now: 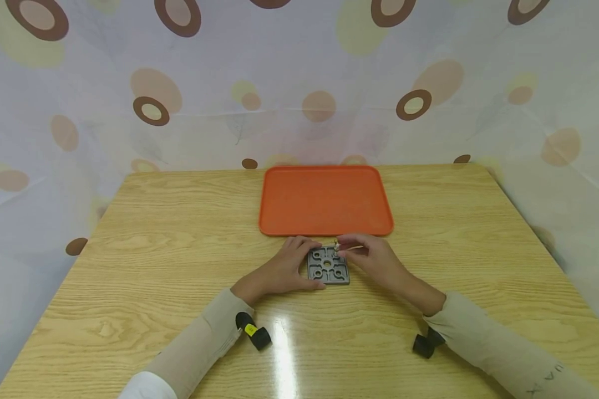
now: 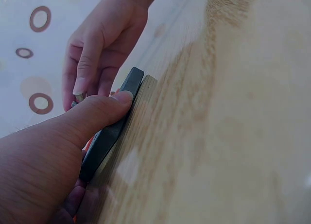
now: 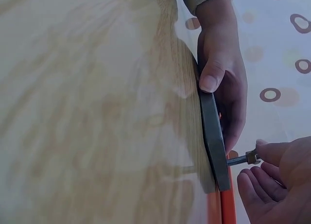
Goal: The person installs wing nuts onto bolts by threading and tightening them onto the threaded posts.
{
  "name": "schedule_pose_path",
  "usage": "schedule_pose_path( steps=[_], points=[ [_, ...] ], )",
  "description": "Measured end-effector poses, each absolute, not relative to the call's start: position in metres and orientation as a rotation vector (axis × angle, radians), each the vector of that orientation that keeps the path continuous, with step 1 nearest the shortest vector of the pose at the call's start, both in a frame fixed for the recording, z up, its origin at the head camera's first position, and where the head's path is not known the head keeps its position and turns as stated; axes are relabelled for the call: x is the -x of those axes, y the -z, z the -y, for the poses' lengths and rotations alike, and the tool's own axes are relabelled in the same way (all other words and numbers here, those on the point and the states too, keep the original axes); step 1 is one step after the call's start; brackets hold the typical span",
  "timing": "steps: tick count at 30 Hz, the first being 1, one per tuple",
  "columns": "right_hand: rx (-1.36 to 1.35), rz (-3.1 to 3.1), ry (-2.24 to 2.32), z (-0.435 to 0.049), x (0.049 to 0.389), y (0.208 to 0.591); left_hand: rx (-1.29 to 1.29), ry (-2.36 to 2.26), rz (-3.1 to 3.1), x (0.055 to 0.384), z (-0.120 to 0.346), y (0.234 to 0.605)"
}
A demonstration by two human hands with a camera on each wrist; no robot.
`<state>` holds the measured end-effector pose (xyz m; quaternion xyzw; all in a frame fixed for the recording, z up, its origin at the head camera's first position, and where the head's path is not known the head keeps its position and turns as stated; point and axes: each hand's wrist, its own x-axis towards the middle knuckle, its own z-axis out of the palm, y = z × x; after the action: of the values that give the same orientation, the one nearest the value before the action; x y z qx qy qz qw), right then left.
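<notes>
Nearest me, two beige sleeves come in from the lower left and lower right, a small black device strapped at each wrist, two in all, over a single wood-grain bench. Just past them, right of the middle of the frame, one square grey metal plate lies on the bench. The left hand grips it from the left, thumb on the near edge, fingers at the far edge. The right hand has its thumb and fingers clamped on the head end of one bolt, which stands upright at the plate's upper-right corner. I count three ringed corner holes and one central hole. Behind sits one orange tray; beyond hangs a spotted sheet.
</notes>
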<state>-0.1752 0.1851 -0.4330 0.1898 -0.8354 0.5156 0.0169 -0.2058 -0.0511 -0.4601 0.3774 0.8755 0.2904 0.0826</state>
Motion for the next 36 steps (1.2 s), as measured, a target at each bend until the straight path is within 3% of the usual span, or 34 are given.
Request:
schedule_pose_path(
  steps=[36],
  points=[
    [-0.529,2.61,-1.49,-0.185,0.169,0.423,-1.138,-0.86,-2.618,0.207,0.052,0.461]
  ],
)
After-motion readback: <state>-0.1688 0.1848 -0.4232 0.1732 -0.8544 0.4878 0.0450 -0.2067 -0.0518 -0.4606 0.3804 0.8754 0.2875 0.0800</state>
